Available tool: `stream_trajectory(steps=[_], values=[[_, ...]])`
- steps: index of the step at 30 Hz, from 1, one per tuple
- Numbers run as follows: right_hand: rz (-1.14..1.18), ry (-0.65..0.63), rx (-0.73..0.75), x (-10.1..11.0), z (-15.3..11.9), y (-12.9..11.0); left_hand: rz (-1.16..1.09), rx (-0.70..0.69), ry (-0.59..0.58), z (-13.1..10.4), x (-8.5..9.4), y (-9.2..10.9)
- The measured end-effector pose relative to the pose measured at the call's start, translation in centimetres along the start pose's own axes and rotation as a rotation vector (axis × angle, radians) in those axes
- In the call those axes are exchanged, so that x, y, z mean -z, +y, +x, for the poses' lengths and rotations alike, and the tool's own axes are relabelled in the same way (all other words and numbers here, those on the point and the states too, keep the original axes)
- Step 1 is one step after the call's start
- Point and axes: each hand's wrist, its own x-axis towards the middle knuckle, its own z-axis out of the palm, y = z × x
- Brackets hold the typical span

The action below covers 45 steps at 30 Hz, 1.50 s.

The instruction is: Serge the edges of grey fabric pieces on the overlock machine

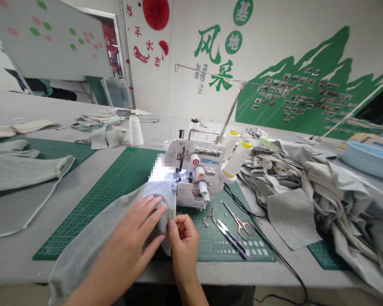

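Observation:
A piece of grey fabric (115, 216) runs from the table's front edge up to the presser foot of a white overlock sewing machine (191, 170), whose lamp is lit. My left hand (140, 229) lies flat on the fabric with its fingers spread, just in front of the machine. Close by on the right, my right hand (183, 231) pinches the fabric's edge between thumb and curled fingers. The fabric's far end, at the needle, is partly blurred out. Beneath machine and fabric lies a green cutting mat (92, 199).
Right of the machine lie copper-handled scissors (244, 227), purple thread snips (232, 240) and a black cable (284, 255). Heaped grey fabric (293, 191) and a blue basin (370, 159) are farther right. Thread cones (239, 159) stand behind; more grey fabric (25, 174) lies left.

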Motion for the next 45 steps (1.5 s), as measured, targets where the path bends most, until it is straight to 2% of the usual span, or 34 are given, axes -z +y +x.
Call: stream_trajectory(steps=[31, 45], values=[[-0.025, -0.008, -0.014, 0.0, 0.0, 0.2, -0.001, -0.013, -0.009, 0.2, -0.1, -0.5], [0.002, -0.112, -0.042, 0.0, -0.1, 0.2, -0.089, -0.032, -0.074, 1.9, 0.3, -3.0]])
